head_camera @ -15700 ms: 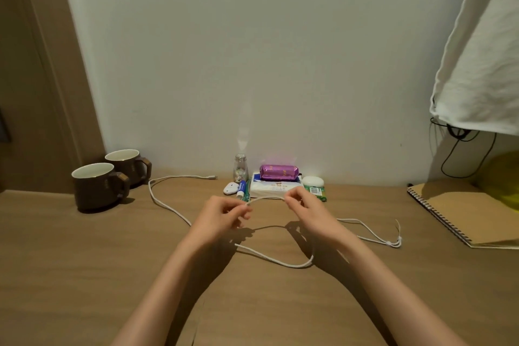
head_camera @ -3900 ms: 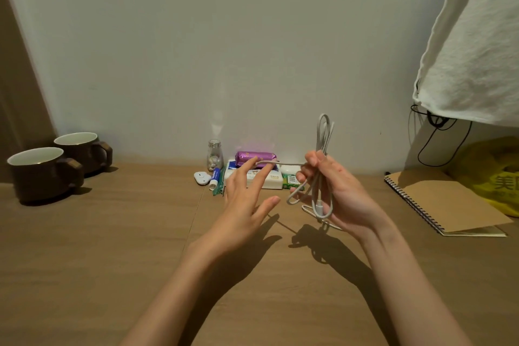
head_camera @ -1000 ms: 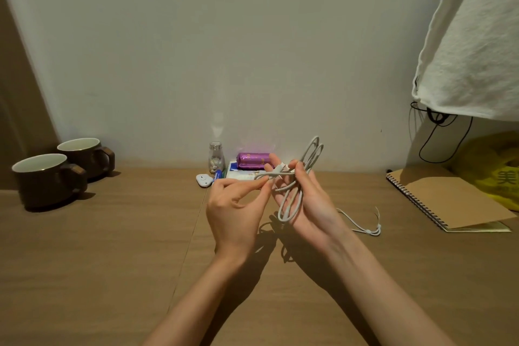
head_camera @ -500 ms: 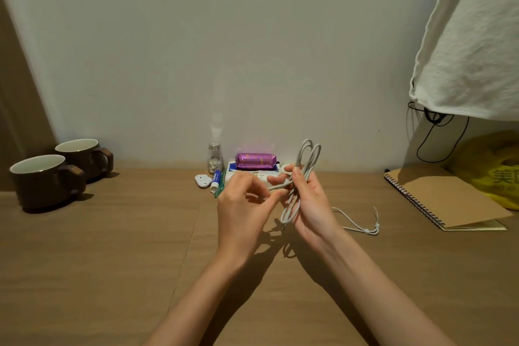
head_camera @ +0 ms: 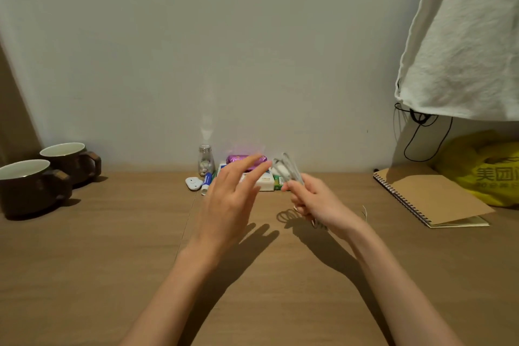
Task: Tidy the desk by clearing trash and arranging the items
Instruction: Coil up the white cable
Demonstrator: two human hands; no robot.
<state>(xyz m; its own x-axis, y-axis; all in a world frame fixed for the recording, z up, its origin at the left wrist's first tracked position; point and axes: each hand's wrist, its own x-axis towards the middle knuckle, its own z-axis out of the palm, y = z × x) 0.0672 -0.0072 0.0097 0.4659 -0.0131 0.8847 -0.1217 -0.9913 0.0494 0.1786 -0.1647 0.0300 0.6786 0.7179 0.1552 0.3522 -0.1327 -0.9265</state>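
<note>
My right hand (head_camera: 317,202) grips a coiled white cable (head_camera: 288,170) above the middle of the wooden desk (head_camera: 112,261); its loops stick up past my fingers, blurred by motion. A short tail of the cable (head_camera: 364,211) shows to the right of my wrist. My left hand (head_camera: 230,199) hovers just left of the coil with its fingers spread straight, holding nothing. Behind both hands, against the wall, lie a purple packet (head_camera: 241,159) on a white box (head_camera: 265,181), a small glass bottle (head_camera: 205,159), a blue tube (head_camera: 206,179) and a small white gadget (head_camera: 193,183).
Two dark brown mugs (head_camera: 31,185) stand at the far left of the desk. A spiral notebook (head_camera: 432,199) lies at the right, with a yellow plastic bag (head_camera: 486,168) behind it. A white cloth (head_camera: 463,36) hangs at the upper right over black cords (head_camera: 421,135).
My left hand has let go of the cable end and opened, moving slightly left. My right hand now holds the whole coil alone, tilted more to the right.
</note>
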